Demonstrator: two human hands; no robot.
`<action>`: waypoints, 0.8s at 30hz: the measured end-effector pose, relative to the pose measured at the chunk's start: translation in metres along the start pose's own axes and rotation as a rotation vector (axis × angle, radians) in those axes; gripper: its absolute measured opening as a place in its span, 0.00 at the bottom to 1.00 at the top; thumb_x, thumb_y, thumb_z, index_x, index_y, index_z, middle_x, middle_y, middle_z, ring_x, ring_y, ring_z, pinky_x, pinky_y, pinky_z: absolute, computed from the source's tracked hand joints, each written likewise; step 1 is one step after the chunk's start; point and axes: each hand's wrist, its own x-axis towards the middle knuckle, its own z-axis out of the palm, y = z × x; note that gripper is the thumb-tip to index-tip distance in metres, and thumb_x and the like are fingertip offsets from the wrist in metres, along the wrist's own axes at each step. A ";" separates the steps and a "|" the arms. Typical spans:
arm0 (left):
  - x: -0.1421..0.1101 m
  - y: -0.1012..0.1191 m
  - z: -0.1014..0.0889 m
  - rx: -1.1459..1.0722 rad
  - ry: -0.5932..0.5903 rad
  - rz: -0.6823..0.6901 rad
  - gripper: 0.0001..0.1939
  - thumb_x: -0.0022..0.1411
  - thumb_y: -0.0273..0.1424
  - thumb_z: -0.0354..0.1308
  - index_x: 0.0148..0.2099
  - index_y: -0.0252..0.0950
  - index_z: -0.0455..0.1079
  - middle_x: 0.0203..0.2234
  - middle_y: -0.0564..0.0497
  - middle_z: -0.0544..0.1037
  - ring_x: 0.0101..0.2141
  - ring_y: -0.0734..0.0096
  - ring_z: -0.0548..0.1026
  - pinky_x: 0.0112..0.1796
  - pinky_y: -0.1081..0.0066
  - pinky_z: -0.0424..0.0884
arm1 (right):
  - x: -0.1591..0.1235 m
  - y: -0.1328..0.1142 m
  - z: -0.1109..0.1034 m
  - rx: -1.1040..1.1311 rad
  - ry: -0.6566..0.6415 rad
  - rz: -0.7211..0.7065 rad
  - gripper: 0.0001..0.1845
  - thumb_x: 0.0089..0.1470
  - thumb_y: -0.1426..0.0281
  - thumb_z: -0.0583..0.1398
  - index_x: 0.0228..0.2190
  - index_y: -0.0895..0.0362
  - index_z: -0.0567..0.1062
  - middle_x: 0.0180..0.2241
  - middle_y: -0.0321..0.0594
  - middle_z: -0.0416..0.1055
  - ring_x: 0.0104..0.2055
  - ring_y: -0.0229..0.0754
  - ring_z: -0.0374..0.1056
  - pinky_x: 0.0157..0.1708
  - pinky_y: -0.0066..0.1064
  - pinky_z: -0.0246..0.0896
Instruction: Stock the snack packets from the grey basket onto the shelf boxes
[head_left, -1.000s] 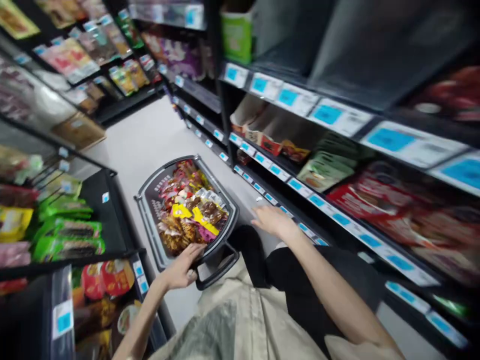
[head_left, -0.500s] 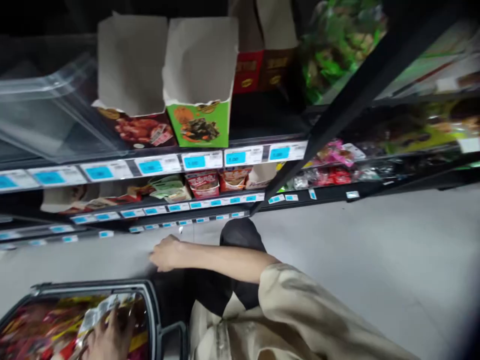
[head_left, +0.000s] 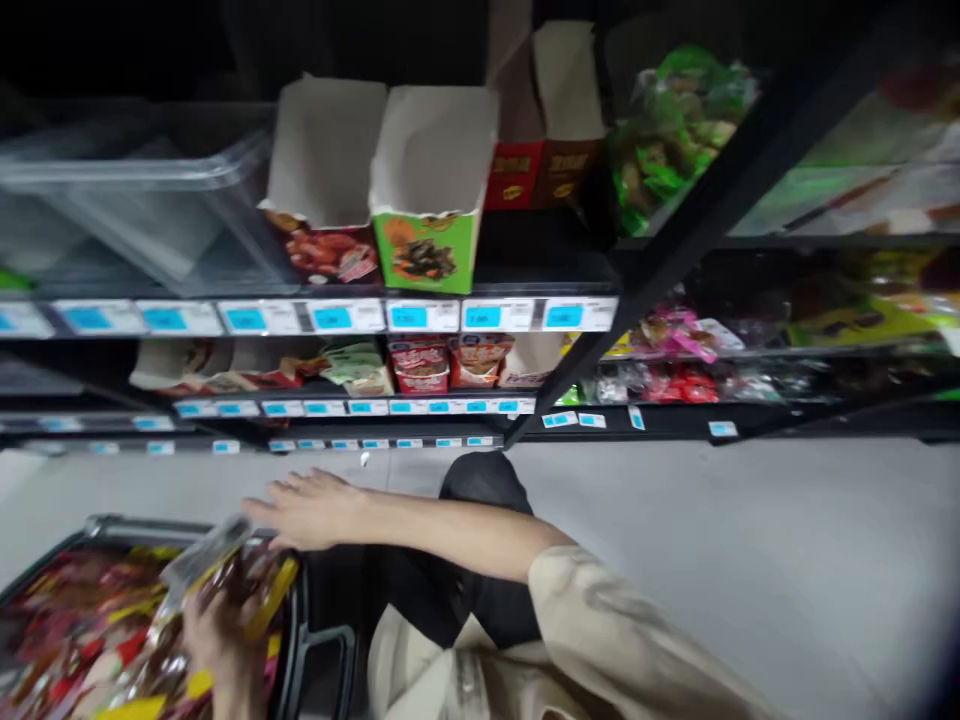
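Moved since the earlier frame: right hand (head_left: 304, 510), then curled, now fingers spread at the basket (head_left: 142, 528)'s far right corner; the packet (head_left: 201, 562) reaches nearer that corner. Hands apart: left hand (head_left: 217, 630) clasps the packet above the basket's contents; right-hand contact cannot be told. A loose clasp could spill it over the rim onto the floor (head_left: 712, 560). Beyond: shelves (head_left: 551, 262).

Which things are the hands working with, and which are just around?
In use:
left hand, gripping a packet
right hand, open near the packet
basket

Just around, on shelves:
green box
clear bin
red pouch
price labels
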 end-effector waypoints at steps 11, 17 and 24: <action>0.000 -0.004 0.014 -0.732 -0.140 -0.116 0.38 0.52 0.48 0.73 0.58 0.30 0.72 0.43 0.39 0.83 0.41 0.54 0.82 0.41 0.58 0.80 | -0.012 -0.013 0.011 0.167 -0.175 0.138 0.33 0.64 0.72 0.62 0.67 0.58 0.61 0.66 0.57 0.61 0.60 0.57 0.71 0.58 0.44 0.68; -0.004 -0.007 0.022 -0.737 -0.289 -0.076 0.37 0.51 0.50 0.75 0.55 0.31 0.71 0.33 0.45 0.84 0.31 0.64 0.82 0.36 0.66 0.79 | -0.016 0.005 0.034 0.441 0.064 0.278 0.37 0.56 0.69 0.66 0.65 0.57 0.64 0.54 0.51 0.76 0.49 0.53 0.77 0.54 0.47 0.70; -0.004 -0.002 0.032 -0.813 -0.272 0.087 0.34 0.41 0.36 0.82 0.48 0.33 0.74 0.39 0.46 0.83 0.36 0.68 0.82 0.42 0.67 0.78 | -0.021 0.012 0.030 0.810 0.194 0.449 0.22 0.47 0.69 0.71 0.46 0.56 0.77 0.36 0.41 0.81 0.34 0.46 0.77 0.37 0.37 0.73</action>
